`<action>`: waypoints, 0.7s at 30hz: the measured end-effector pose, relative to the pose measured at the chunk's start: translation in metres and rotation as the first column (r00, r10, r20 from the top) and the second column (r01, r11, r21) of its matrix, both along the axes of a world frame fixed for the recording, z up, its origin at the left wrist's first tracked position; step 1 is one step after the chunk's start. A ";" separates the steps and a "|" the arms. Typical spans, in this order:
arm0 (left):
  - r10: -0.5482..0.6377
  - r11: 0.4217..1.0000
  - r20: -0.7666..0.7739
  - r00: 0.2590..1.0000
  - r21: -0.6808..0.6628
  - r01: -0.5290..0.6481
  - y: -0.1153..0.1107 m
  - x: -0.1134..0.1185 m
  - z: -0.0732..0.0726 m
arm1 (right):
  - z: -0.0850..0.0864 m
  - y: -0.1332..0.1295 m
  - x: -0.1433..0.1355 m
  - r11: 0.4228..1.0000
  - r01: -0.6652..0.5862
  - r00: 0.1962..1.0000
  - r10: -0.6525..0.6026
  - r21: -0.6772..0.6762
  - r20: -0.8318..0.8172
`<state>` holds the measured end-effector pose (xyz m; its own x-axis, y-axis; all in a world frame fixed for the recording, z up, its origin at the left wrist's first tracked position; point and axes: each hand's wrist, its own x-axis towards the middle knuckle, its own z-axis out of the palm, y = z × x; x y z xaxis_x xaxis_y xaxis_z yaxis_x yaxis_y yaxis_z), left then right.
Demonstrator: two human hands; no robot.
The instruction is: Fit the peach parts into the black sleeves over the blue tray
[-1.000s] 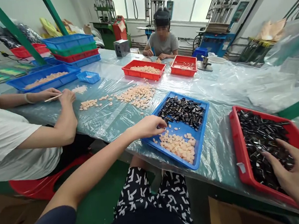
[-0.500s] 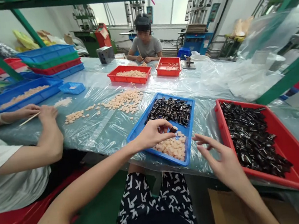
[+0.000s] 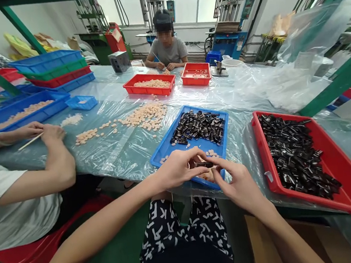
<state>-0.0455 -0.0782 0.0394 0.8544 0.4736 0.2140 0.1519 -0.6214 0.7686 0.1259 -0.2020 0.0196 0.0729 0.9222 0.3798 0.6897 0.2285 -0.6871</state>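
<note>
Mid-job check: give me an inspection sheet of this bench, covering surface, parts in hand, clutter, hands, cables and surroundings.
Surface: table covered in clear plastic sheet.
Job's things: small black part held between both hands over the blue tray, which holds black parts at its far end and peach pieces near the hands; red tray of black parts to the right.
Clutter: loose peach pieces on the sheet; two red trays farther back; stacked trays at left.
Hands: left hand and right hand both pinch the part.
Cables: hanging ones at the far wall, not clear.
Surroundings: one person seated opposite, another person's arms at left; machines behind.
</note>
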 end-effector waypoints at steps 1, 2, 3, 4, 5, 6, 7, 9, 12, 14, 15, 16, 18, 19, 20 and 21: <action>0.014 1.000 -0.007 1.000 0.016 -0.014 0.001 0.000 0.000 | 0.001 0.000 -0.001 0.999 -0.016 1.000 0.016 -0.031 -0.022; 0.022 0.999 -0.010 1.000 0.027 -0.022 0.001 0.000 -0.001 | 0.002 0.000 -0.002 0.998 -0.029 0.999 0.026 -0.056 -0.046; 0.021 1.000 -0.010 1.000 0.021 -0.020 0.001 0.000 0.000 | 0.002 0.000 -0.002 0.997 -0.034 0.997 0.029 -0.068 -0.071; 0.009 1.000 -0.005 1.000 -0.005 -0.009 0.002 0.000 0.000 | 0.002 0.000 -0.002 0.997 -0.030 0.995 0.024 -0.069 -0.094; -0.008 0.999 0.008 1.000 -0.046 0.008 0.002 -0.001 0.000 | 0.002 0.001 -0.002 0.998 -0.021 0.993 0.014 -0.061 -0.113; -0.022 0.995 0.023 0.999 -0.095 0.024 0.002 -0.002 0.001 | 0.002 0.001 -0.001 0.999 -0.010 0.991 0.004 -0.047 -0.132; -0.027 0.989 0.037 0.999 -0.143 0.032 0.002 -0.003 0.002 | 0.003 0.002 -0.001 0.999 0.002 0.989 -0.007 -0.035 -0.149; 0.003 0.977 0.059 0.998 -0.215 0.010 0.002 -0.005 0.003 | 0.003 0.002 0.001 0.999 0.019 0.984 -0.023 -0.027 -0.177; 0.066 0.966 0.083 0.994 -0.256 -0.043 0.001 -0.008 0.003 | 0.003 0.003 0.001 1.000 0.020 0.982 -0.024 -0.022 -0.189; 0.068 0.967 0.098 0.993 -0.251 -0.041 0.000 -0.009 0.003 | 0.000 0.003 -0.001 1.000 0.018 0.987 -0.019 -0.005 -0.163; 0.061 0.969 0.098 0.993 -0.244 -0.036 0.000 -0.009 0.002 | -0.002 0.004 -0.002 1.000 0.018 0.991 -0.016 0.018 -0.134; 0.057 0.971 0.090 0.994 -0.237 -0.034 -0.001 -0.009 0.002 | -0.004 0.004 -0.003 0.998 0.020 0.995 -0.014 0.053 -0.096; 0.064 0.970 0.066 0.996 -0.237 -0.047 -0.001 -0.010 0.001 | -0.008 0.006 -0.005 0.991 0.016 1.000 -0.018 0.136 0.012; 0.075 0.968 0.055 0.996 -0.242 -0.060 -0.001 -0.010 0.001 | -0.010 0.007 -0.005 0.984 0.010 0.997 -0.024 0.178 0.077; 0.086 0.965 0.044 0.995 -0.251 -0.072 -0.001 -0.011 0.002 | -0.010 0.008 -0.005 0.978 -0.002 0.989 -0.029 0.210 0.145; 0.092 0.962 0.032 0.995 -0.262 -0.081 0.000 -0.011 0.002 | -0.010 0.008 -0.005 0.972 -0.017 0.977 -0.034 0.235 0.211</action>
